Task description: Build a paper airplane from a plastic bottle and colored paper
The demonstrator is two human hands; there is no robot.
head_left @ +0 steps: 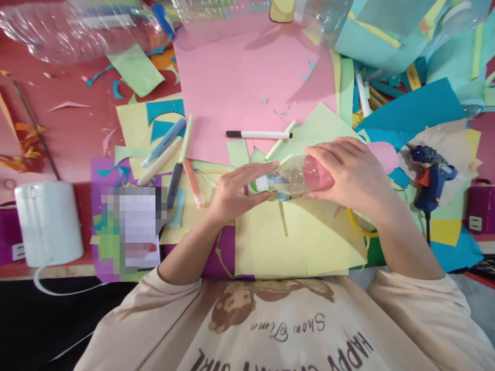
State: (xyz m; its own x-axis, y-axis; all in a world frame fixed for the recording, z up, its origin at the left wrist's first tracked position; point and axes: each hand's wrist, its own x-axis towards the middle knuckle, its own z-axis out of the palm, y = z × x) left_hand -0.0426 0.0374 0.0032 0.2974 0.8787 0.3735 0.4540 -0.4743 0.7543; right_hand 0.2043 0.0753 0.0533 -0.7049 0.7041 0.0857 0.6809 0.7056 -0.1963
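Note:
A small clear plastic bottle point(296, 178) with a white cap lies on its side between my hands, above yellow paper point(297, 237). My right hand point(350, 172) is wrapped over the bottle's body. My left hand point(237, 190) pinches the capped neck end, its fingers stretched along the neck. A thin green paper strip point(280, 140) lies just behind the bottle.
A black-and-white marker point(258, 135) lies on a pink sheet point(251, 77). Pastel highlighters point(170, 149) sit at left, a blue glue gun point(431, 178) at right, a white container point(48, 221) far left. Large clear bottles point(77, 26) and paper scraps crowd the back.

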